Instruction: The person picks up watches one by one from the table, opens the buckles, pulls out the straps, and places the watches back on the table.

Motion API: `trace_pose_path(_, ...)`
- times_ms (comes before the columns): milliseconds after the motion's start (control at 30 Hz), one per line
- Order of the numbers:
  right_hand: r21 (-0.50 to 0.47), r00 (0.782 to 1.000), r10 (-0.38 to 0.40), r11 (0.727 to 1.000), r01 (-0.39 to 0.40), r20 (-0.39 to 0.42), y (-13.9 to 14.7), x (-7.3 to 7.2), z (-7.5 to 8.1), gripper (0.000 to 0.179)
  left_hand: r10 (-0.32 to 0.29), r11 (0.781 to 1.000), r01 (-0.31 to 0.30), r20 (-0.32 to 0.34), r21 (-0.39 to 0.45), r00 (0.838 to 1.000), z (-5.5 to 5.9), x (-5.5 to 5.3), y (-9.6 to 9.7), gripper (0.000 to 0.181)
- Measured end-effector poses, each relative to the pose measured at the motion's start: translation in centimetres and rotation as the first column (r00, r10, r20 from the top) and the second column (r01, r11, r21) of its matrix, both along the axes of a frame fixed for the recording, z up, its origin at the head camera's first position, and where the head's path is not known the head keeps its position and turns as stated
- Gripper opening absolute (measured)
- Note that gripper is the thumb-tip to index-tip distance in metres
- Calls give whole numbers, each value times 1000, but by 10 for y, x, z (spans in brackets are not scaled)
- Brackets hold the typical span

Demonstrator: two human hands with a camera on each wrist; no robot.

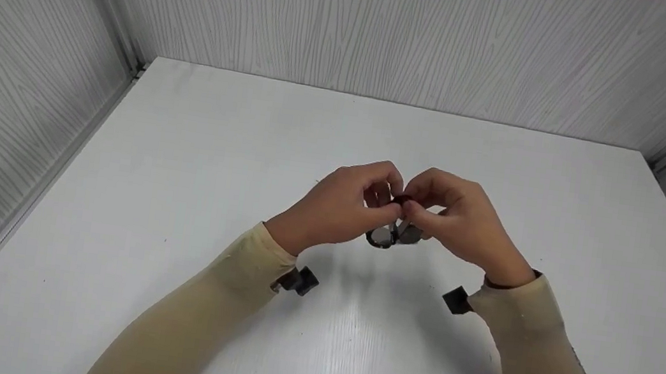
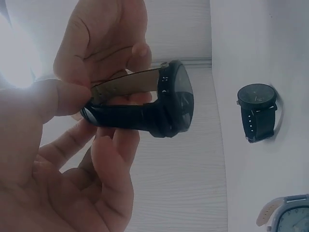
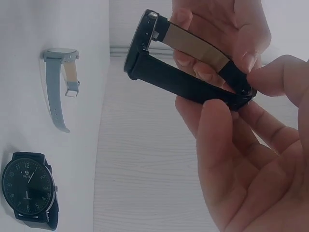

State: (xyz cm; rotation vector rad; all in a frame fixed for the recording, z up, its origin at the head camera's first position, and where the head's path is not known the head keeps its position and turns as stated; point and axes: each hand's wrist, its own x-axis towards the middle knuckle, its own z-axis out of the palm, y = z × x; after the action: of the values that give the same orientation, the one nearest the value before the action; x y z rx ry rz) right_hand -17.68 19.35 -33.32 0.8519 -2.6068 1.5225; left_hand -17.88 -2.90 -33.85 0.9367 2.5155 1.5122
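Observation:
Between both hands hangs a wristwatch (image 2: 176,99) with a black case and a black strap lined in tan. My left hand (image 1: 340,207) pinches the strap where its two ends meet. At the same spot the thumb and fingers of my right hand (image 1: 466,224) grip the strap ends (image 3: 239,92). The strap forms a loop, with the case at its lower end. Fingertips partly cover the buckle, so I cannot tell whether it is fastened.
A black round-faced watch (image 3: 28,186) and a light blue watch (image 3: 55,92) with a tan-lined strap rest on the white tabletop (image 1: 218,133) below the hands. Wood-grain panels (image 1: 354,22) rise behind the table and at its sides.

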Motion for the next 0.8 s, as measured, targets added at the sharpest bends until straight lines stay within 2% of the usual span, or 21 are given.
trace_pose_path(167, -31, 999, 19, 999, -18, 27, 2, 1, 2, 10, 4, 1000, -4, -33, -7, 999, 3, 2, 1, 11)
trace_pose_path(367, -48, 1000, 13, 999, -12, 10, 2, 1, 3, 14, 16, 1000, -17, -65, -20, 998, 4, 2, 2, 13)
trace_pose_path(600, 9, 1000, 8, 1000, -8, -6, 0, 0, 1, 10, 6, 998, -6, 9, -64, 1000, 4, 1, 1, 15)
trace_pose_path(800, -10, 999, 31, 999, -32, -40, 1, -1, -2, 12, 30, 997, -26, 58, -79, 998, 6, 2, 1, 19)
